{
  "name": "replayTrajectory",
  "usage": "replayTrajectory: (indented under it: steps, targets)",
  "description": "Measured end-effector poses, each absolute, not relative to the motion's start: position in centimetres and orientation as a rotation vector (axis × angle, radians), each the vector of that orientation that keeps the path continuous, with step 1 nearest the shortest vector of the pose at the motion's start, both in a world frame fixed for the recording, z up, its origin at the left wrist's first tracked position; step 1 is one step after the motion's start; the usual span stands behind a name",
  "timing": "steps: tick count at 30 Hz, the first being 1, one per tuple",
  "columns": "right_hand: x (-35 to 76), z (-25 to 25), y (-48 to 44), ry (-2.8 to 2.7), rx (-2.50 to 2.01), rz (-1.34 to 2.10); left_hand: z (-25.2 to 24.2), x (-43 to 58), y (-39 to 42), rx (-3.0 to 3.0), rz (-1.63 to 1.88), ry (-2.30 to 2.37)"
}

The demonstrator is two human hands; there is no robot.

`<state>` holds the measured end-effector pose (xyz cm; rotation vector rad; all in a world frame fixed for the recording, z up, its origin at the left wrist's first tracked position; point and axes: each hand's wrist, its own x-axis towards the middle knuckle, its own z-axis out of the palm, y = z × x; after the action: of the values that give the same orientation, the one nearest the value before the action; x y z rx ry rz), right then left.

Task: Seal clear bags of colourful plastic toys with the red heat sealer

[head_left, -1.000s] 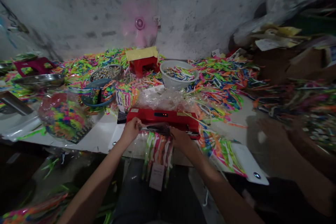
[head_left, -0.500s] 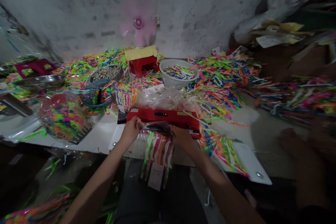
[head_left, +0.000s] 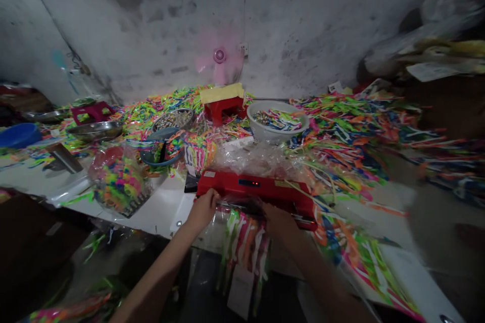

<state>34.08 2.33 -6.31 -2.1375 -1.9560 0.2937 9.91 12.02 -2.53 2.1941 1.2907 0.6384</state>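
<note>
Bagged strips [head_left: 248, 245], hanging btwn L hand [head_left: 204, 209] & R hand [head_left: 279, 221]

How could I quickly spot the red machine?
Start at the pink fan by the wall. Come down past the yellow-topped red stool toward the table edge. The long, low red machine there has small glowing lights, unlike the stool.

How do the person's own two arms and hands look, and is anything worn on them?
The left hand and right hand are ungloved. The left forearm and right forearm are bare, with no sleeve, watch or bracelet visible. The right hand is dim and blurred, so a ring there cannot be ruled out.
</note>
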Motion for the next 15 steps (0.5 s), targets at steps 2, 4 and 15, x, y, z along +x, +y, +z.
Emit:
replayTrajectory:
  steps: [2, 4, 15]
  targets:
    - [34.0, -6.6, 2.3, -1.998, -2.137, 0.32, -2.7, 9.7, 11.8, 2.175, 0.651, 1.262]
    - [34.1, -7.1, 2.2, -1.995, -2.11, 0.319, -3.1, 9.4, 11.3, 2.1, 0.741, 1.222]
    - [34.7, -8.3, 2.3, -1.994, -2.134, 0.269, -12.4, 8.9, 4.7, 1.364, 0.954, 1.302]
